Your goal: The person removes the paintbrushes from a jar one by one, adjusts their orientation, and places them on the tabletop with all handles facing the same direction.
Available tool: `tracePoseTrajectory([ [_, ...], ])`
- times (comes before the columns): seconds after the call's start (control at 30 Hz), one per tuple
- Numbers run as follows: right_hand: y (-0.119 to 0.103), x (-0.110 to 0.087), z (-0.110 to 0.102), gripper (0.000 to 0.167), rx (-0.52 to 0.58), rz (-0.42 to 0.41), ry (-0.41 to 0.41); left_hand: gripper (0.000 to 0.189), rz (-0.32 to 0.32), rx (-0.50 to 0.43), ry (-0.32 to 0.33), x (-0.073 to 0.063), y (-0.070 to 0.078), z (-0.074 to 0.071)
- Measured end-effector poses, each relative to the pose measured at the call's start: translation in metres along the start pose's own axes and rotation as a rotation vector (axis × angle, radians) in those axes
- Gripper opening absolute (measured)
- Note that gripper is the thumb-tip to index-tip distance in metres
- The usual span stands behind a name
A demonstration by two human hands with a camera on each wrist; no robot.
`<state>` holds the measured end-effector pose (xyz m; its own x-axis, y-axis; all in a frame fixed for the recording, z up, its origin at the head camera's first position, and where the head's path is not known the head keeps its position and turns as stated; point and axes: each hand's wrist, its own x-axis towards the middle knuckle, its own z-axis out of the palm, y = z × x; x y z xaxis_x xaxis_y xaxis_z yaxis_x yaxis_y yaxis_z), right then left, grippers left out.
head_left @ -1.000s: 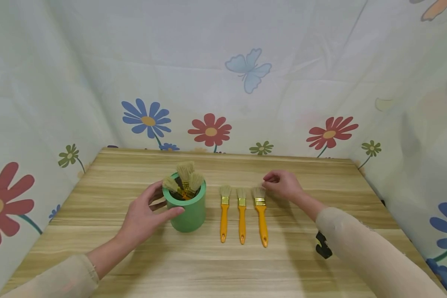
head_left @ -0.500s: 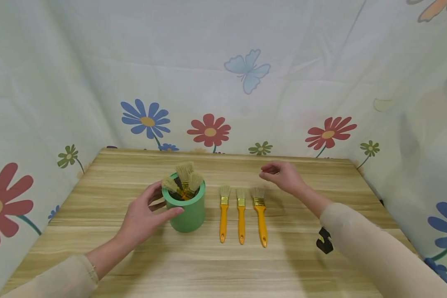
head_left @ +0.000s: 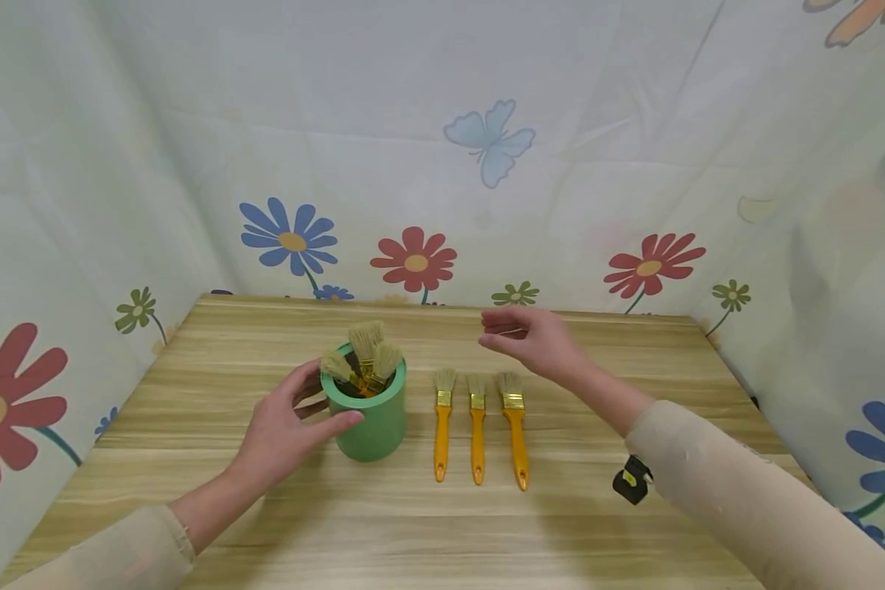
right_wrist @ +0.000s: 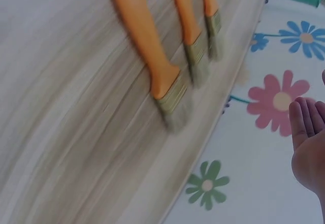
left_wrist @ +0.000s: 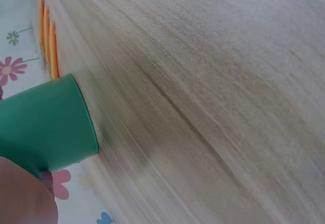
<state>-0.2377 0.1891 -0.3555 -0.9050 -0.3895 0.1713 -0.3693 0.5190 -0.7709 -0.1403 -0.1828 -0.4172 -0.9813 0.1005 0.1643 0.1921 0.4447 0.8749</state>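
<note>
My left hand (head_left: 283, 430) holds the green pot (head_left: 372, 430) from its left side, thumb at the front and fingers round the back. Bristles up, several paintbrushes (head_left: 366, 340) stand in the pot, their handles mostly hidden inside. To its right, three paintbrushes with orange handles lie in a row: a left one (head_left: 442, 434), a middle one (head_left: 478, 434) and a wider right one (head_left: 517, 434). Above and beyond their bristles is my right hand (head_left: 542, 344), holding nothing, its fingers extended to the left. The right wrist view shows these fingers (right_wrist: 304, 117) apart from the brushes.
The wooden table (head_left: 383, 533) carries the pot and brushes. Behind it hangs a white flowered cloth (head_left: 487, 213), which also closes off both sides. A small black thing with a yellow-green patch (head_left: 632, 481) shows at the right sleeve.
My right hand has moved up from beside the right brush's bristles, then left over the row's far end, its fingers straightening. The left hand and pot have stayed put.
</note>
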Motion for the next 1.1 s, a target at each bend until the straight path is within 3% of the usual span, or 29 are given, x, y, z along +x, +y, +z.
tracePoseTrajectory([
  [0.23, -0.022, 0.001, 0.015, 0.044, 0.069, -0.026, -0.03, 0.088, 0.001, -0.01, 0.002, 0.001, -0.001, 0.001],
  [0.57, -0.044, 0.006, 0.036, 0.047, 0.068, -0.106, -0.064, 0.089, 0.0, -0.011, 0.0, 0.001, -0.001, 0.001],
  [0.9, -0.059, 0.01, 0.053, 0.051, -0.157, -0.283, -0.108, 0.087, 0.004, -0.008, 0.003, 0.001, -0.003, 0.001],
  [1.1, -0.07, 0.01, 0.06, 0.054, -0.245, -0.344, -0.128, 0.087, 0.005, 0.0, 0.002, 0.0, -0.001, 0.0],
])
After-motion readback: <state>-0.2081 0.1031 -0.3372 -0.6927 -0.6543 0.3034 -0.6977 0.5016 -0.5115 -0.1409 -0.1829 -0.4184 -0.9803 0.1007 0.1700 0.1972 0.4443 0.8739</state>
